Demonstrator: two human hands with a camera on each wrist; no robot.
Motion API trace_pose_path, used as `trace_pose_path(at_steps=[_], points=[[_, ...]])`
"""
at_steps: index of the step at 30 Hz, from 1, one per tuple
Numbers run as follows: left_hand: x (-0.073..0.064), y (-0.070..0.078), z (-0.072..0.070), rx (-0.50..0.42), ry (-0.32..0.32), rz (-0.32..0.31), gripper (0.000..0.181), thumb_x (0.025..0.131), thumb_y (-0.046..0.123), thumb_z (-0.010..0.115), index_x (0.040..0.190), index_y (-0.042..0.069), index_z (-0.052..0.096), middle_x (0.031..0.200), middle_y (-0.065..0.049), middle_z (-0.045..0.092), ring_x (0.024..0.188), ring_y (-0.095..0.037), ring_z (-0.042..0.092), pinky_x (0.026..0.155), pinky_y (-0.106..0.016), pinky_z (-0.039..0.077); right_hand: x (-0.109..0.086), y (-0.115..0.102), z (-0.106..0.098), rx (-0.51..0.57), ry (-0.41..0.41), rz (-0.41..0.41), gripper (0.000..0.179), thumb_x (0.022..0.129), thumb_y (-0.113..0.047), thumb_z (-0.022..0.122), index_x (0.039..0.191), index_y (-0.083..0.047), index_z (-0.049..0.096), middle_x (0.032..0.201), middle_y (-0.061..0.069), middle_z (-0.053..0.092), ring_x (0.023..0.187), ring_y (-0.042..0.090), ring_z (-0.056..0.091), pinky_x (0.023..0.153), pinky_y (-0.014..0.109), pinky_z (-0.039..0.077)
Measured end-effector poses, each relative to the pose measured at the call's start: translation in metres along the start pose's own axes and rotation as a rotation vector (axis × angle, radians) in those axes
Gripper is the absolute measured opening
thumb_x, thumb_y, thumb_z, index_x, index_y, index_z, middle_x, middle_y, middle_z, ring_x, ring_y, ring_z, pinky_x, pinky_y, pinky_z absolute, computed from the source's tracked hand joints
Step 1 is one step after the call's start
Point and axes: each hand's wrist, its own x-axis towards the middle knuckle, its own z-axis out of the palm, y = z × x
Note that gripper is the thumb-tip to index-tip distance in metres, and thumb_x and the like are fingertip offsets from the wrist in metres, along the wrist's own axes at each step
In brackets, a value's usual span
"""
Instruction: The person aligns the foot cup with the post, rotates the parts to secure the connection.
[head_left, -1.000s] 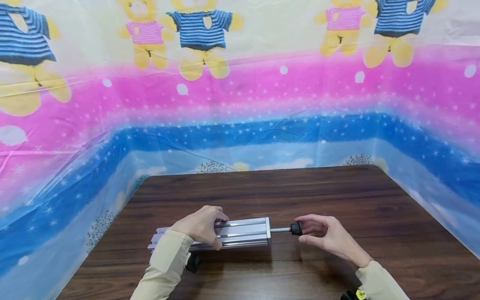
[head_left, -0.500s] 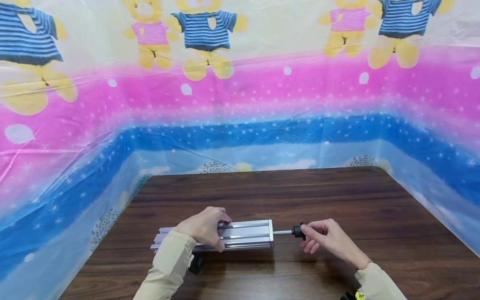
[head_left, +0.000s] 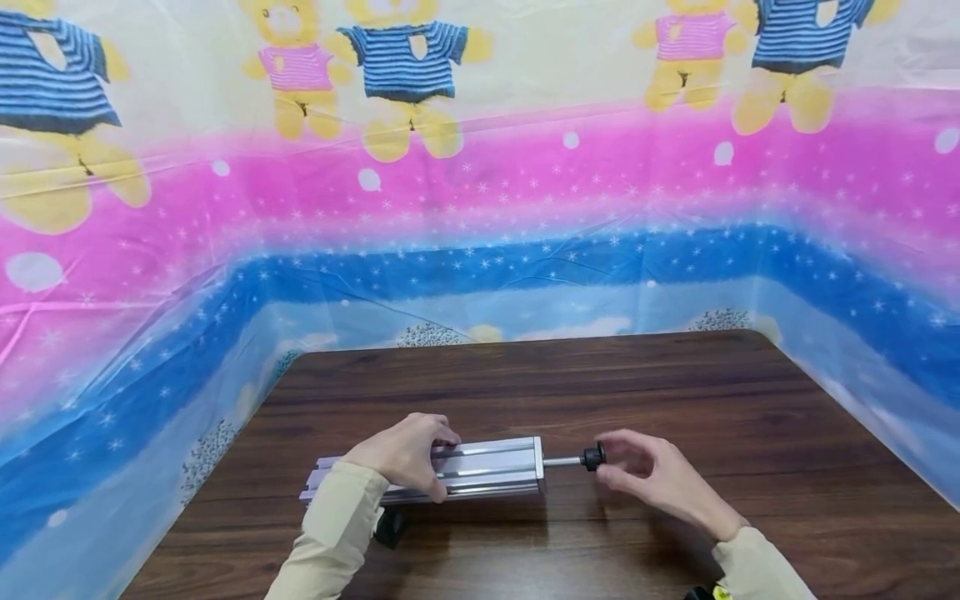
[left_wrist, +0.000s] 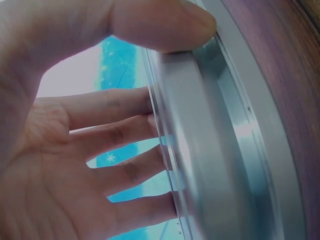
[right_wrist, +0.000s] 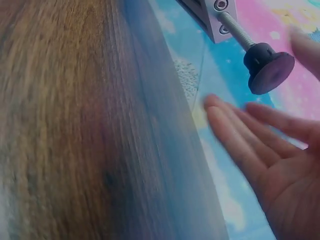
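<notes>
My left hand (head_left: 401, 454) grips a silver aluminium profile (head_left: 491, 468) across its grooved sides. In the left wrist view the thumb presses one side of the profile (left_wrist: 192, 135) and the fingertips meet the other. From the capped right end sticks out a leveling foot (head_left: 593, 457), with a threaded rod (right_wrist: 237, 30) and a black round base (right_wrist: 272, 72). My right hand (head_left: 663, 479) has its thumb and fingers spread around that base. In the right wrist view the fingers (right_wrist: 245, 145) stand apart from the base.
The profile lies over a dark wood-grain table (head_left: 525, 383). A printed curtain (head_left: 480, 208) with bears hangs along the table's far and side edges. Black camera pieces show near both wrists.
My right thumb and fingers closed on the foot's base half a second ago with a turned wrist, and are now spread off it again. The left hand keeps its grip.
</notes>
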Motion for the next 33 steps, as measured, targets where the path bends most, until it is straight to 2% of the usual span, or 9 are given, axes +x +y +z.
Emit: trace_pose_path(at_steps=[4, 8, 11, 15, 19, 22, 26, 33], points=[[0.0006, -0.0008, -0.0006, -0.001, 0.003, 0.006, 0.054, 0.062, 0.016, 0.085, 0.113, 0.005, 0.075, 0.108, -0.004, 0.065, 0.087, -0.016, 0.055, 0.077, -0.033, 0.049, -0.0006, 0.0015, -0.0013, 0.004, 0.021, -0.145, 0.058, 0.088, -0.011, 0.078, 0.141, -0.01, 0.055, 0.129, 0.023, 0.065, 0.101, 0.029, 0.073, 0.083, 0.033, 0.06], [0.0002, -0.0003, -0.0004, -0.003, 0.002, 0.007, 0.054, 0.062, 0.016, 0.085, 0.114, 0.004, 0.074, 0.107, -0.003, 0.065, 0.086, -0.015, 0.054, 0.076, -0.033, 0.049, 0.0002, 0.0018, -0.0024, -0.007, 0.02, -0.198, 0.051, 0.087, -0.009, 0.078, 0.135, -0.007, 0.06, 0.117, 0.018, 0.072, 0.097, 0.029, 0.074, 0.078, 0.033, 0.061], [-0.0012, 0.0007, -0.0006, -0.007, -0.006, 0.004, 0.054, 0.061, 0.016, 0.086, 0.113, 0.004, 0.074, 0.106, -0.003, 0.064, 0.086, -0.015, 0.054, 0.075, -0.033, 0.048, 0.0, 0.0012, -0.0036, -0.017, 0.01, -0.17, 0.048, 0.089, -0.012, 0.077, 0.133, -0.002, 0.062, 0.113, 0.017, 0.074, 0.096, 0.022, 0.075, 0.078, 0.032, 0.06], [-0.0022, 0.0019, -0.0013, -0.002, -0.005, 0.01, 0.051, 0.061, 0.016, 0.086, 0.11, 0.005, 0.075, 0.101, -0.001, 0.063, 0.085, -0.015, 0.052, 0.075, -0.033, 0.047, -0.0019, 0.0003, -0.0056, -0.018, -0.016, -0.095, 0.044, 0.092, -0.015, 0.074, 0.13, 0.004, 0.063, 0.11, 0.018, 0.074, 0.093, 0.014, 0.074, 0.079, 0.031, 0.06], [-0.0017, 0.0024, -0.0006, 0.006, 0.001, 0.02, 0.05, 0.061, 0.016, 0.085, 0.108, 0.006, 0.075, 0.098, 0.001, 0.062, 0.084, -0.015, 0.052, 0.073, -0.031, 0.047, -0.0014, 0.0018, -0.0074, -0.004, -0.063, -0.066, 0.034, 0.097, -0.015, 0.067, 0.123, 0.006, 0.066, 0.099, 0.02, 0.076, 0.082, 0.023, 0.076, 0.075, 0.035, 0.061], [-0.0018, 0.0024, 0.0007, 0.006, -0.002, 0.01, 0.051, 0.061, 0.017, 0.086, 0.11, 0.005, 0.075, 0.101, -0.001, 0.063, 0.087, -0.015, 0.053, 0.075, -0.032, 0.048, 0.0004, 0.0029, -0.0079, 0.017, -0.099, -0.056, 0.028, 0.102, -0.016, 0.06, 0.116, 0.006, 0.069, 0.092, 0.021, 0.076, 0.076, 0.03, 0.075, 0.071, 0.04, 0.061], [-0.0013, 0.0025, 0.002, 0.003, -0.001, 0.015, 0.055, 0.061, 0.017, 0.086, 0.113, 0.004, 0.075, 0.107, -0.003, 0.066, 0.091, -0.016, 0.056, 0.078, -0.033, 0.05, 0.001, 0.0029, -0.0071, 0.03, -0.114, -0.011, 0.034, 0.106, -0.02, 0.051, 0.108, 0.008, 0.071, 0.086, 0.019, 0.075, 0.069, 0.029, 0.074, 0.064, 0.043, 0.06], [-0.0004, 0.0027, 0.0014, 0.008, 0.0, 0.027, 0.053, 0.06, 0.017, 0.086, 0.111, 0.005, 0.075, 0.098, 0.001, 0.064, 0.082, -0.013, 0.052, 0.072, -0.03, 0.046, 0.0013, 0.001, -0.0049, 0.002, -0.103, 0.069, 0.049, 0.109, -0.03, 0.044, 0.099, 0.009, 0.072, 0.079, 0.014, 0.076, 0.066, 0.026, 0.074, 0.062, 0.042, 0.06]])
